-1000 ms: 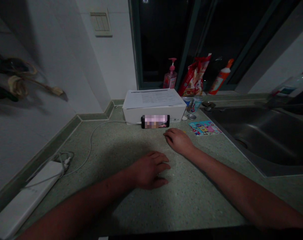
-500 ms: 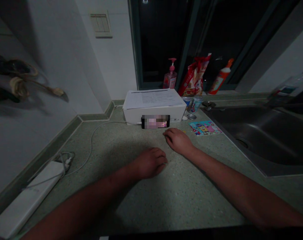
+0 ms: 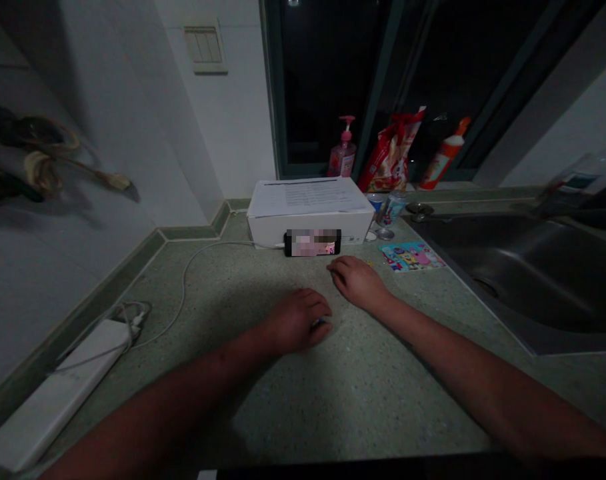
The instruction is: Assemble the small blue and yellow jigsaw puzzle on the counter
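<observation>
My left hand [image 3: 300, 322] is low over the speckled counter [image 3: 377, 393], its thumb and fingers curled toward each other. A small bluish bit shows between them, too small and dark to name. Ahead and to the right, my right hand [image 3: 357, 282] rests on the counter, palm down, fingers loosely bent and pointing left, with nothing visible in them. Just behind its knuckles lies a small yellow piece [image 3: 369, 263], partly hidden. A phone [image 3: 313, 243] on its side leans against a white box [image 3: 263, 229] beyond both hands. Right of my right hand lies a colourful cartoon sheet [image 3: 413, 256].
A cable [image 3: 183, 273] runs from the phone to a white power strip [image 3: 57, 400] on the left. Cans [image 3: 393, 209] and small lids [image 3: 384, 234] stand beside the box. A metal sink [image 3: 533, 267] is at right. A pump bottle [image 3: 341, 157] stands behind.
My left hand has lifted and turned slightly, its thumb and fingers parting a little so the bluish bit shows. My right hand stays in place. The view has shifted slightly.
</observation>
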`<state>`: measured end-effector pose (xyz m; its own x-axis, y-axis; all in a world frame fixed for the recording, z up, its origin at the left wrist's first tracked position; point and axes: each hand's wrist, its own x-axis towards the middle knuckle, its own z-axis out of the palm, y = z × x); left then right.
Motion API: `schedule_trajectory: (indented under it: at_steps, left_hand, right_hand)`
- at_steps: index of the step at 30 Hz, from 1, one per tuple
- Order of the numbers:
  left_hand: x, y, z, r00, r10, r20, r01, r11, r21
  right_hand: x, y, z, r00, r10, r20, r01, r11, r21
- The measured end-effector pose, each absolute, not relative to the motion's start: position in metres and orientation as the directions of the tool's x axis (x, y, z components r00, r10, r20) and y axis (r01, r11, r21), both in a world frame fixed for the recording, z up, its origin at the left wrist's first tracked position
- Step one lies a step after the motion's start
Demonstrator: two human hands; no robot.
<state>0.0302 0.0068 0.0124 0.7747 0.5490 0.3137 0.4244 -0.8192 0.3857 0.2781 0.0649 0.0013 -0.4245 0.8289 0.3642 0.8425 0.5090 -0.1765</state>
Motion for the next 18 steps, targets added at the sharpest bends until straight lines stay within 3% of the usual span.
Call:
schedule_trajectory:
  at_steps: [8,18]
  left_hand:
    - [0.010,0.003,0.018,0.698,0.645,0.310,0.449,-0.732,0.512]
    - [0.015,-0.005,0.014,0.776,0.577,0.255,0.439,-0.785,0.438]
  right_hand:
    - [0.277,0.064,0.004,-0.426,0.838,0.340,0.851,0.499,-0.165]
    - [0.278,0.065,0.002,-0.431,0.833,0.348,0.845,0.507,-0.168]
